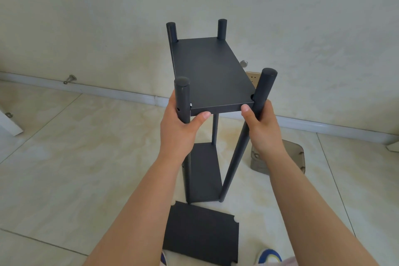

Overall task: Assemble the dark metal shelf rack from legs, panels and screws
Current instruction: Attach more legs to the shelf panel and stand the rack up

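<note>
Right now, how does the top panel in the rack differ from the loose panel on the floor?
The top panel sits mounted between four legs; the loose panel lies flat on the tiled floor, attached to nothing. The top panel is held up, with the left hand and right hand gripping the near legs and thumbs on its front edge; nothing touches the loose panel. The loose panel's notched corners show; the top panel's are hidden by legs. Both are dark, rectangular.

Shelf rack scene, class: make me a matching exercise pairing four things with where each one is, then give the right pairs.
Things:
1. left hand
2. right hand
3. loose panel
4. lower panel

Places:
A. flat on the floor, nearest the camera
B. fixed between the legs, low down
C. round the near right leg
D. round the near left leg

Pairs: 1-D, 2-C, 3-A, 4-B
</note>
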